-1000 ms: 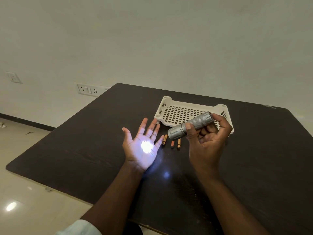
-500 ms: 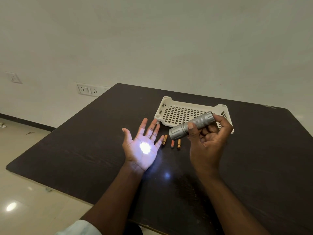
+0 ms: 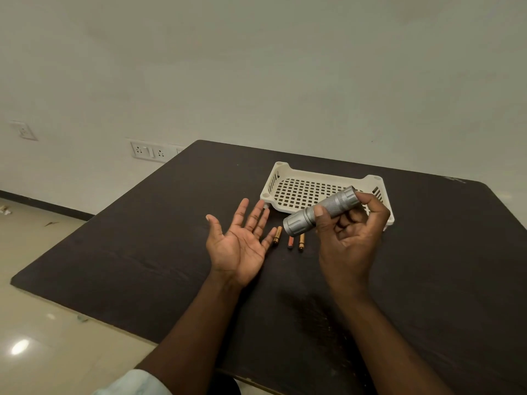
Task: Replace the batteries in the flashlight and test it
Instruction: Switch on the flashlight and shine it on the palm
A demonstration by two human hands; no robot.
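Note:
My right hand [image 3: 349, 238] holds a silver metal flashlight [image 3: 322, 210] above the dark table, its head tilted down toward the left and my index finger on its tail end. No light spot shows on my palm now. Just left of the flashlight head, my left hand [image 3: 242, 243] is held palm up with fingers spread and nothing in it. Three small batteries [image 3: 290, 240] lie side by side on the table between my hands.
A white perforated plastic tray [image 3: 288, 192] stands behind the flashlight on the dark table [image 3: 142, 252]. The table's near-left edge drops to a tiled floor [image 3: 42, 337]. Wall sockets [image 3: 148, 151] sit on the wall at left.
The bright light spot on my left palm and its glint on the table have gone out. Both hands and the flashlight stay nearly where they were.

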